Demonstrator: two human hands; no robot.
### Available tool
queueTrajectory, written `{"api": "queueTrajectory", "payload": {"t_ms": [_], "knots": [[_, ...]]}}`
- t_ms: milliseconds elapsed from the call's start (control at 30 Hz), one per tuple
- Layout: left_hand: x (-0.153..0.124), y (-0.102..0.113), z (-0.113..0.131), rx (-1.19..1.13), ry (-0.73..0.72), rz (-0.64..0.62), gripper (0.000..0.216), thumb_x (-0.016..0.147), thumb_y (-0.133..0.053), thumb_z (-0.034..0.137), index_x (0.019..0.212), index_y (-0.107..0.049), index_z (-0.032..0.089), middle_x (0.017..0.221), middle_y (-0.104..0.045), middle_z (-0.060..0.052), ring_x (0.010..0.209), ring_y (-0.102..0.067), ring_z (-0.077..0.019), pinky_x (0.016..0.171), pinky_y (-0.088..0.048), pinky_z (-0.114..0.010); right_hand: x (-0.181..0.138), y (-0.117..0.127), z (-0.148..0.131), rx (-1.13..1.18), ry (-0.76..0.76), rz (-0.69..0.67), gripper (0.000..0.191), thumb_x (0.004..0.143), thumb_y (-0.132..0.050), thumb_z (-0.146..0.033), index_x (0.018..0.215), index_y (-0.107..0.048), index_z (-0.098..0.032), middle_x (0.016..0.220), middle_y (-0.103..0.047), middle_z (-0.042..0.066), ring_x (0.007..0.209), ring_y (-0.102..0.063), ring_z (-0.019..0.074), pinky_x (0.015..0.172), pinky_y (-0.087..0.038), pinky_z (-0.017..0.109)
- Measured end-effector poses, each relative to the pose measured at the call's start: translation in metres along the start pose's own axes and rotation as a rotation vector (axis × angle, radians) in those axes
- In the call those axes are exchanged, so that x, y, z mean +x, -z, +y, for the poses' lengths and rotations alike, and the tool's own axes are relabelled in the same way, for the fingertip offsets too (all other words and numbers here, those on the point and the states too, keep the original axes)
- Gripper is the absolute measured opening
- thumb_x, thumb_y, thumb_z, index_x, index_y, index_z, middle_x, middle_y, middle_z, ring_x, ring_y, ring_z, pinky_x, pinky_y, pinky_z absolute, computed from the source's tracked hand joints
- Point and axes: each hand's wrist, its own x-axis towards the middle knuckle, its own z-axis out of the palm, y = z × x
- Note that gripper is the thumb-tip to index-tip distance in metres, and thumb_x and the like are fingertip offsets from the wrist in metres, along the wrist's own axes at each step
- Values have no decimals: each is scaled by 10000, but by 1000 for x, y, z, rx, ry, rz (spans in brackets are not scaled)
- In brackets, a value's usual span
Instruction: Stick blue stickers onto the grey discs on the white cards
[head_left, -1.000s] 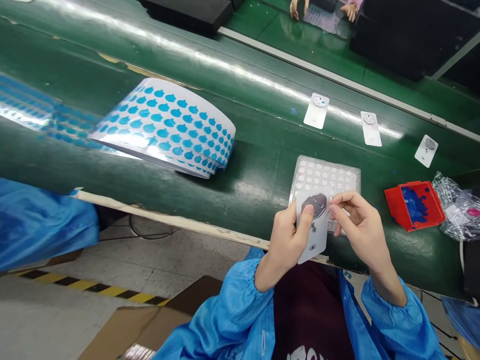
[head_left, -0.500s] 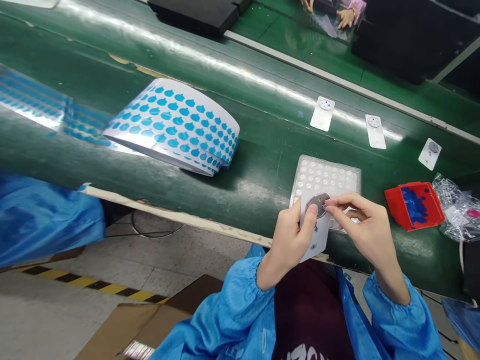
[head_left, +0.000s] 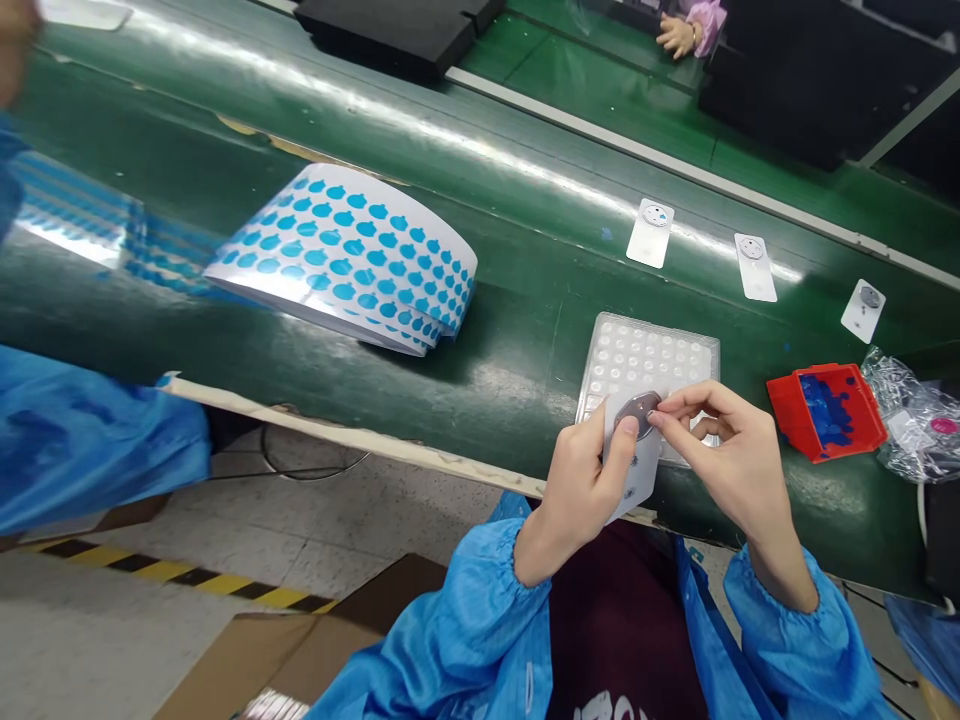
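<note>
My left hand (head_left: 581, 480) is closed around a white card (head_left: 637, 480) bearing a round grey disc (head_left: 636, 412) near its upper end and small dark marks below. My left thumb presses on the card by the disc. At the disc's right edge, my right hand (head_left: 724, 445) pinches with thumb and forefinger; whatever lies between those fingertips is too small to make out. Beneath and behind both hands is a clear plastic tray (head_left: 651, 345) with rows of round white pieces.
A curled sheet of blue stickers (head_left: 352, 250) lies to the left. A red bin (head_left: 787, 415) with blue bits stands on the right, beside a clear plastic bag (head_left: 919, 425). Three cards, including the nearest white card (head_left: 649, 235), lie further back. A co-worker's hand (head_left: 677, 37) shows at the top.
The held card and my hands have barely shifted. At the top, a co-worker's plastic film and one hand have left view. Another person's blurred arm has appeared at the far left.
</note>
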Motion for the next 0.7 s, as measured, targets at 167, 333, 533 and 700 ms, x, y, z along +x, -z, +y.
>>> {"api": "queueTrajectory", "payload": {"t_ms": [167,333,533,700], "knots": [[0,2,-3,-56,20,21,334,1078,-530,385,1072,-796,183,813,-783,-45,690,-695,-200,639,-514,-294,0,-5,3,55,-13,38,257,855,-873,-387,898,-665,-242,875,-657,-1,706,-568,139,557,-496,251],[9,-3,-1,-457,360,45,368,945,-711,525,925,-768,161,817,-788,-69,687,-710,-210,614,-554,-295,1,-9,20,140,30,33,322,949,-767,-516,922,-583,-252,877,-593,-2,695,-541,145,554,-475,269],[74,15,18,-484,478,-27,312,820,-854,434,873,-741,148,848,-815,-108,620,-715,-198,544,-571,-288,8,25,51,176,101,182,318,1098,-535,-537,1039,-648,-246,815,-589,1,631,-543,153,565,-474,299],[203,32,21,-88,188,129,102,916,-695,183,823,-715,147,736,-738,-64,601,-669,-175,529,-534,-280,22,58,82,90,54,300,367,1106,-508,-547,1062,-688,-230,806,-626,13,607,-548,153,544,-468,296]]}}
